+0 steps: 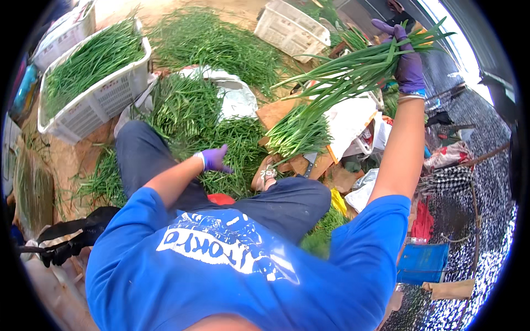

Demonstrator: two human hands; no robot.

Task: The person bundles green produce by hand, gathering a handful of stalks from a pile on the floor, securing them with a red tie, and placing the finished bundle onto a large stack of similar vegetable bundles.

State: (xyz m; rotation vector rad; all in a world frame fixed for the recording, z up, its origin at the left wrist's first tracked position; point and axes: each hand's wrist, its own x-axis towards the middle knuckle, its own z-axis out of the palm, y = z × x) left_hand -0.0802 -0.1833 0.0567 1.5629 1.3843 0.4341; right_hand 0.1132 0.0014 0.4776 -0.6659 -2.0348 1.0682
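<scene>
The right hand [407, 65], in a purple glove, is raised at the far right of the scene, with the arm stretched out. It is closed around a bunch of long green leaves [353, 70], while a finger sticks out toward the left. From this hand the leaves hang across to the left and toward the near side, and their other ends come out on the right of the hand.

The left hand [216, 159], also in a purple glove, is much lower and nearer to the body, between the knees, and well apart from the held bunch. It is open, with the thumb spread away from the fingers, which point to the right. Under it is a loose heap of cut greens [240, 138]; whether the hand touches this heap, I cannot tell.

Between the two hands, a second bunch of greens [301, 132] lies below the hanging leaves, to the right of the left hand. Just on the near side of it is a flat metal blade [310, 160], beside a piece of cardboard [321, 167]. A white bag [237, 99] lies on the far side of the left hand. On the far left stands a white crate [91, 117] filled with green leaves, and another white crate [290, 27] is at the far side.
</scene>
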